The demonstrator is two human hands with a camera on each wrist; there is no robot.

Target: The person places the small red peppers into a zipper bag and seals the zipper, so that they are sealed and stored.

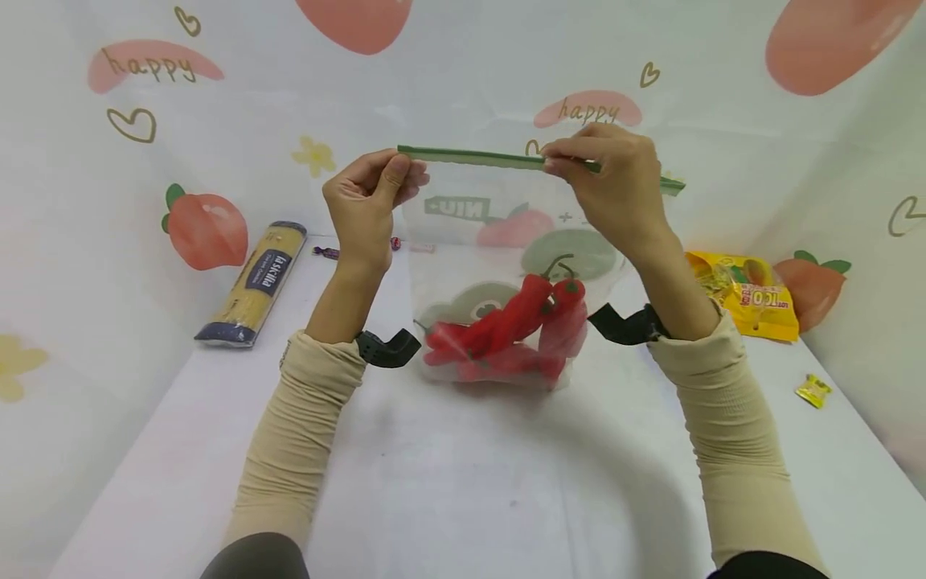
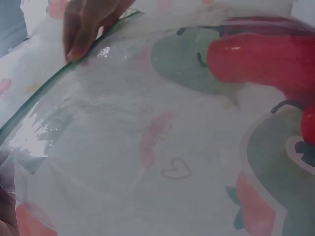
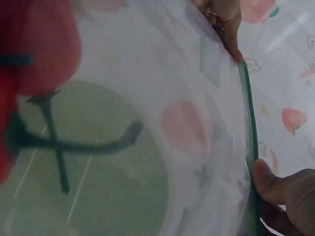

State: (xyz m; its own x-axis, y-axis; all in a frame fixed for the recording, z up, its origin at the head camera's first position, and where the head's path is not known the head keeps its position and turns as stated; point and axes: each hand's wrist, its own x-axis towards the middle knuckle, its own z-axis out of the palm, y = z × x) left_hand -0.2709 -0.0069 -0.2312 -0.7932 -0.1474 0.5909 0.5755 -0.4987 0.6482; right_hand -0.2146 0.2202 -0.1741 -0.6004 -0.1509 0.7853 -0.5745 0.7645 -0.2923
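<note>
A clear zip-top bag (image 1: 463, 265) with a green zip strip (image 1: 470, 155) hangs upright between my two hands, its printed face toward me. Several red chili peppers (image 1: 517, 318) with dark green stems lie in its bottom. At the strip's left end my left hand (image 1: 367, 205) pinches the corner between thumb and fingers. My right hand (image 1: 615, 177) pinches the strip right of its middle, and the strip's right end sticks out past that hand. In the right wrist view, the right thumb (image 3: 268, 182) presses on the green edge. The left wrist view shows peppers (image 2: 261, 59) through the film.
A pack of spaghetti (image 1: 256, 281) lies at the back left of the white table (image 1: 463, 482). Small wrapped candies (image 1: 327, 252) lie behind the left wrist. At the right are a yellow snack bag (image 1: 752, 293) and a small yellow candy (image 1: 814, 391). A printed curtain stands behind.
</note>
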